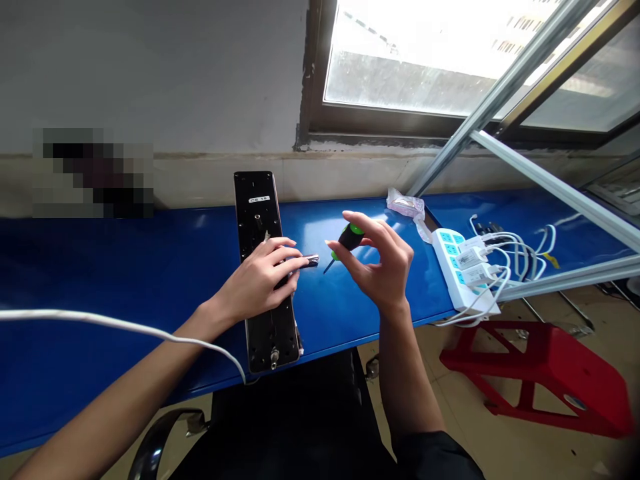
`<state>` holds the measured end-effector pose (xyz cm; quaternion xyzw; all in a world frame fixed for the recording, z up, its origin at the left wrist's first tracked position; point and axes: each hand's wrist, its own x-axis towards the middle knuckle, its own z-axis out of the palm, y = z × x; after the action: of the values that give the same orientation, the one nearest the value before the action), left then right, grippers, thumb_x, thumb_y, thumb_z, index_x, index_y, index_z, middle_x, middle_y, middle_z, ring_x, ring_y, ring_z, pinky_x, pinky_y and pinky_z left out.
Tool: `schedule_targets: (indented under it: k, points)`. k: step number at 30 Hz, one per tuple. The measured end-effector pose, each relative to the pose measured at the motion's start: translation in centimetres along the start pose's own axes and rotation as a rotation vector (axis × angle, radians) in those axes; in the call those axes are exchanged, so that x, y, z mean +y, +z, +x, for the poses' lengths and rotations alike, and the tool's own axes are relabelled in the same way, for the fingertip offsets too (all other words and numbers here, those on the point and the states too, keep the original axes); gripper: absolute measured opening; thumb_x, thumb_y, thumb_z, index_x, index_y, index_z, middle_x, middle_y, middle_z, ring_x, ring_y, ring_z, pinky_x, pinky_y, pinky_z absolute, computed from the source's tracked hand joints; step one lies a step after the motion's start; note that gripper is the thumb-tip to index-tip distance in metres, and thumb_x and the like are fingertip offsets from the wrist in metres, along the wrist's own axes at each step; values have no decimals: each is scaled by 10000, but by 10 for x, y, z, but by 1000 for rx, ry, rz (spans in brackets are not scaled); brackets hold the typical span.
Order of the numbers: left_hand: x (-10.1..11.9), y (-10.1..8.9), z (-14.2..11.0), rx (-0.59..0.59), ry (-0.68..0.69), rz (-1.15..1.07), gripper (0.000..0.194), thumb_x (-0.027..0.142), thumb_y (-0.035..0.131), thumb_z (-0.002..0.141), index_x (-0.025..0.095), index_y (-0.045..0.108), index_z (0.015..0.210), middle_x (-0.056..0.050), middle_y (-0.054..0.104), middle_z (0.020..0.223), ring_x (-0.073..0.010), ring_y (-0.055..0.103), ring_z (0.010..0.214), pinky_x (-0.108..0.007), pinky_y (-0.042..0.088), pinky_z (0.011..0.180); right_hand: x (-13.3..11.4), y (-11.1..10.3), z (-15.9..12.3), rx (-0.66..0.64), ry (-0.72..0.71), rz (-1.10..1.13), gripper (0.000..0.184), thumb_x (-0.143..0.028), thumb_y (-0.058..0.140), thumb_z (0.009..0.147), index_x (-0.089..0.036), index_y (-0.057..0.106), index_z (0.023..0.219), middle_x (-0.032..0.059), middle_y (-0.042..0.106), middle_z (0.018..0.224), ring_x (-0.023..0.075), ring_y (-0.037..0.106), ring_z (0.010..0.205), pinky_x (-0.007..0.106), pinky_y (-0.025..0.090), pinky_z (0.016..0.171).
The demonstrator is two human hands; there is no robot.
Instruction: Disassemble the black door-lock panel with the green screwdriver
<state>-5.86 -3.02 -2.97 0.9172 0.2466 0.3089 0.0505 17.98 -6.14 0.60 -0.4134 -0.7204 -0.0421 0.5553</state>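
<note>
My right hand (383, 260) is raised above the blue table, closed around a screwdriver (351, 237) with a black and green handle. Its short dark shaft slants down to the left and touches nothing. My left hand (267, 277) lies over the middle of a long black panel (255, 190) with small holes and a white label. From under its fingers sticks a short dark piece with a bristly end (312, 261), which they seem to grip; its kind is unclear. A metal fitting (275, 359) stands at the panel's near end. Part of the panel is hidden by my left hand.
A white power strip (447, 257) with plugged-in chargers and cables stands at the right, beside a metal frame (550, 193). A crumpled plastic packet (405, 203) lies near the wall. A white cable (125, 325) crosses my left forearm. A red stool (555, 373) stands on the floor.
</note>
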Motion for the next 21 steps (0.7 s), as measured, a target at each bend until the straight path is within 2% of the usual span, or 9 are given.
schedule_targets:
  k: [6, 10, 15, 21]
  points:
    - [-14, -12, -23, 228, -84, 26, 338, 143, 633, 948, 240, 699, 1265, -100, 700, 1306, -317, 588, 1296, -559, 526, 1100, -28, 5, 26, 111, -42, 114, 500, -253, 825, 862, -358, 655, 1320, 9, 758, 1141, 186, 730, 789, 352, 670, 609]
    - [-25, -12, -49, 352, -170, 38, 288, 130, 625, 938, 240, 709, 1191, -88, 719, 1227, -292, 626, 1207, -528, 539, 1063, -52, 17, 39, 112, -32, 121, 503, -286, 794, 894, -410, 616, 1349, 27, 735, 1212, 226, 746, 818, 399, 686, 618]
    - [-25, -12, -66, 393, -329, -15, 217, 153, 576, 973, 222, 716, 1123, -81, 726, 1145, -259, 645, 1123, -488, 561, 1010, -66, 40, 50, 135, -87, 207, 494, -263, 829, 862, -353, 646, 1313, 15, 738, 1191, 214, 751, 809, 406, 686, 585]
    - [-16, -16, -63, 391, -307, -41, 220, 151, 598, 950, 212, 722, 1121, -78, 746, 1095, -270, 652, 1111, -506, 574, 996, -66, 66, 56, 108, -72, 225, 506, -259, 823, 868, -381, 633, 1321, 31, 731, 1199, 225, 739, 811, 403, 681, 572]
